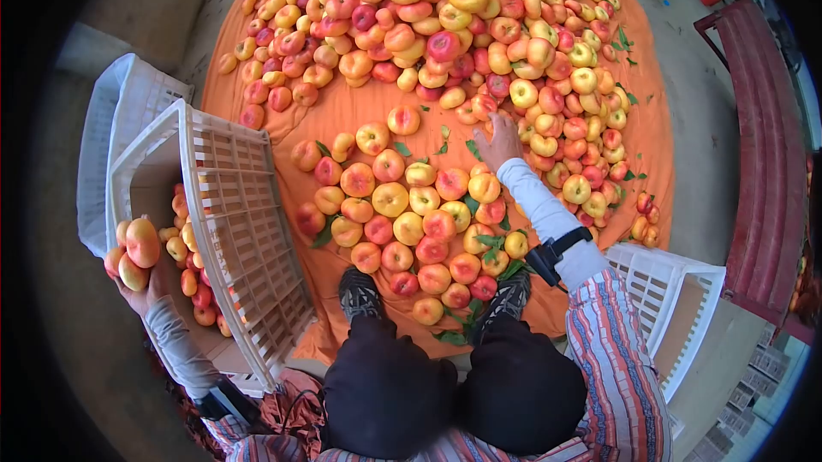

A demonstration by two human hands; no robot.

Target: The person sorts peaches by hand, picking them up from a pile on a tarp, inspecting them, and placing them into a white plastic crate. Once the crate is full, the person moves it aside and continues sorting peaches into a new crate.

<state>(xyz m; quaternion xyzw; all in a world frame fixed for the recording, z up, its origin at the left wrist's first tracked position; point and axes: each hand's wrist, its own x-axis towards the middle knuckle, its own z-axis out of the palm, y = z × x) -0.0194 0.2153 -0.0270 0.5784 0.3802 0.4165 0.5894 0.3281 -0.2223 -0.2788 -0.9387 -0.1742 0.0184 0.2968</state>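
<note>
My left hand (pixel 144 291) holds several flat peaches (pixel 141 244) bunched together, over the outer side of a white plastic crate (pixel 248 205). More flat peaches (pixel 203 297) lie inside that crate. My right hand (pixel 499 143) reaches forward over the orange cloth (pixel 295 124), its fingers apart at the near edge of the big heap of flat peaches (pixel 428 12). Its fingertips are close to a red-yellow peach (pixel 484 106); whether they touch it is hard to see. A looser group of flat peaches (pixel 390 200) lies between my feet and the heap.
A second white crate (pixel 128 98) stands behind the left one. Another white crate (pixel 685 299) sits to my right. Green leaves (pixel 492 242) are scattered among the fruit. A dark red metal bench-like piece (pixel 758 145) runs along the right. My shoes (pixel 360 293) rest at the cloth's near edge.
</note>
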